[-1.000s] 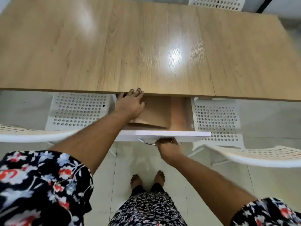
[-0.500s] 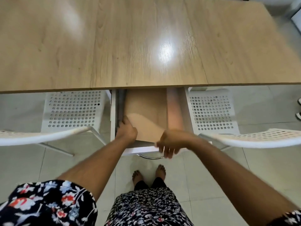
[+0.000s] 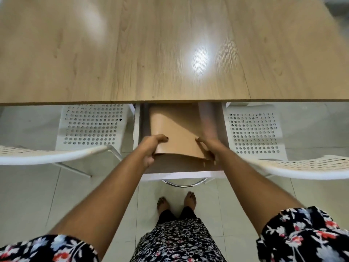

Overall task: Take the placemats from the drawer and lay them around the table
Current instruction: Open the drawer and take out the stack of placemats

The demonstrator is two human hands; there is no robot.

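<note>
A white drawer (image 3: 177,174) stands pulled out from under the near edge of the wooden table (image 3: 170,53). Inside lie tan placemats (image 3: 177,133), their near edge lifted and bowed upward. My left hand (image 3: 151,148) grips the left near corner of the placemats, thumb on top. On the other side, my right hand (image 3: 207,148) holds the right near corner. The far part of the placemats is hidden under the tabletop. How many mats are in the stack I cannot tell.
Two white perforated chairs flank the drawer, one on the left (image 3: 90,125) and one on the right (image 3: 253,129), their backrests reaching toward me. A chrome handle (image 3: 183,183) hangs below the drawer front. My bare feet (image 3: 175,203) stand on pale floor tiles.
The drawer has come further out. My right hand left the handle and took the placemats' right corner. Both hands now lift the near edge.
</note>
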